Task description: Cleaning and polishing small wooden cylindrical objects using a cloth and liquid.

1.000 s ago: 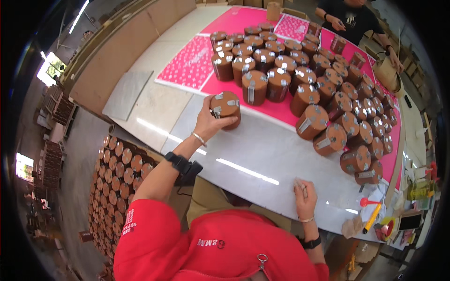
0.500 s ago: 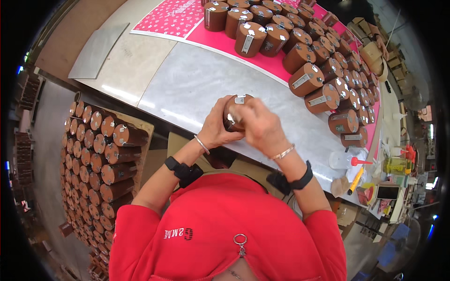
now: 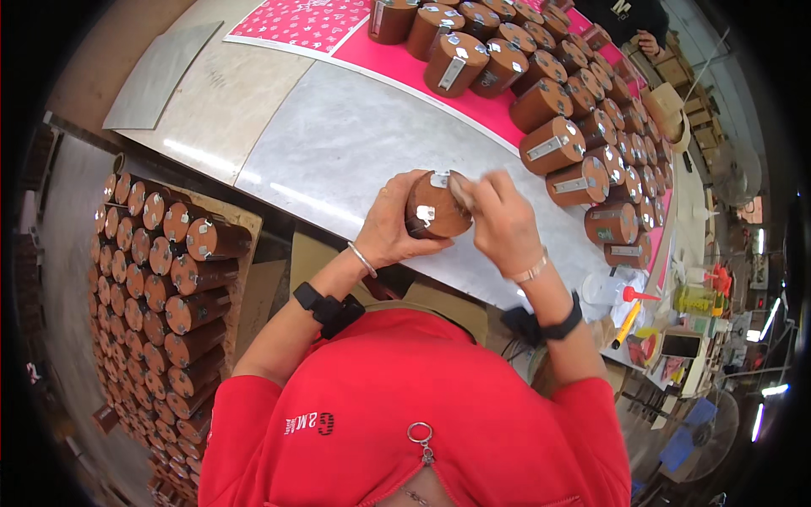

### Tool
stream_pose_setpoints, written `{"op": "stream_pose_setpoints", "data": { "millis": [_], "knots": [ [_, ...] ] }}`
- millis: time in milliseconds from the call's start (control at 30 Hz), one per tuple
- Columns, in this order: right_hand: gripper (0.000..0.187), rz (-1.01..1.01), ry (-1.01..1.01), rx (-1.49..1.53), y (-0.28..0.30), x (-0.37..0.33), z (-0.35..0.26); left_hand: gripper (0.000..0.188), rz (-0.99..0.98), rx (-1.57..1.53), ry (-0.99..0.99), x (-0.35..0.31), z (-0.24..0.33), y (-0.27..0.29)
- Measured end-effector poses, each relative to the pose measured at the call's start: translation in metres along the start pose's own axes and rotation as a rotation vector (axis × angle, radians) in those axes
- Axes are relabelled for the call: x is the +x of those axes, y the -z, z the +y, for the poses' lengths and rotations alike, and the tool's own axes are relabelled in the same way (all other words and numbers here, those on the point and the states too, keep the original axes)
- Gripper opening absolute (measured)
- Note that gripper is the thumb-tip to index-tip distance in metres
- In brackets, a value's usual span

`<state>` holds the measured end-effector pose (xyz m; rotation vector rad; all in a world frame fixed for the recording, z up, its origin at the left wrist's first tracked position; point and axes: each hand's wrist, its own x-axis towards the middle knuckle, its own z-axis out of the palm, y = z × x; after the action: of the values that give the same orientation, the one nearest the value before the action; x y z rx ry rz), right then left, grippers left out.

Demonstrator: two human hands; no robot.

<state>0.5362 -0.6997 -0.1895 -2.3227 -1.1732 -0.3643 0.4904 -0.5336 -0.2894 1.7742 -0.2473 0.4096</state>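
A brown cylindrical box (image 3: pixel 438 218) with metal fittings on its round top is held up over the near edge of the table. My left hand (image 3: pixel 390 221) is wrapped round its left side, with the thumb under the near side. At the right edge of the top is my right hand (image 3: pixel 505 224), fingers bent and pressed together. Its fingertips are blurred and meet the rim; whatever they pinch, if anything, is too small to make out. White and silvery patches show on the box's top, near its far and near rims.
Many similar brown cylinders (image 3: pixel 553 145) stand or lie on a pink printed sheet (image 3: pixel 382 63) at far right. More are stacked on a board at left (image 3: pixel 193 279). A clear bottle with red nozzle (image 3: pixel 604 290) and a yellow marker (image 3: pixel 627 325) lie right. Another person's hand (image 3: pixel 649 42) shows behind.
My right hand has moved from over the box's top to its right rim, so more of the top shows. My left hand keeps its hold. The view has shifted slightly.
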Motion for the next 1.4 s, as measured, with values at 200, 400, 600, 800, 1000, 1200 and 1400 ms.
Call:
{"op": "stream_pose_setpoints", "data": {
  "millis": [200, 400, 600, 800, 1000, 1200, 1400],
  "knots": [
    [0.030, -0.068, 0.187, 0.118, -0.018, 0.017, -0.029, 0.087, -0.005, 0.011, -0.070, -0.001, -0.012, -0.002],
    [0.033, -0.008, 0.084, 0.032, -0.010, 0.011, -0.009, 0.086, -0.010, 0.062, 0.037, 0.000, 0.007, 0.005],
    [0.035, -0.055, 0.147, 0.047, -0.017, 0.032, -0.017, 0.089, 0.006, 0.057, -0.021, -0.003, 0.000, 0.000],
    [0.036, -0.018, 0.030, -0.029, 0.002, -0.004, 0.007, 0.095, -0.056, 0.118, 0.027, 0.000, 0.009, 0.004],
    [0.031, 0.046, 0.074, 0.042, -0.009, 0.010, -0.002, 0.093, -0.055, 0.054, 0.033, -0.002, 0.005, 0.004],
    [0.024, -0.008, -0.179, 0.101, 0.006, -0.013, 0.026, 0.092, -0.080, 0.114, 0.049, 0.001, 0.010, 0.005],
    [0.029, 0.075, -0.195, 0.110, 0.021, -0.018, 0.030, 0.094, -0.084, 0.110, 0.019, -0.001, 0.007, 0.003]
  ]
}}
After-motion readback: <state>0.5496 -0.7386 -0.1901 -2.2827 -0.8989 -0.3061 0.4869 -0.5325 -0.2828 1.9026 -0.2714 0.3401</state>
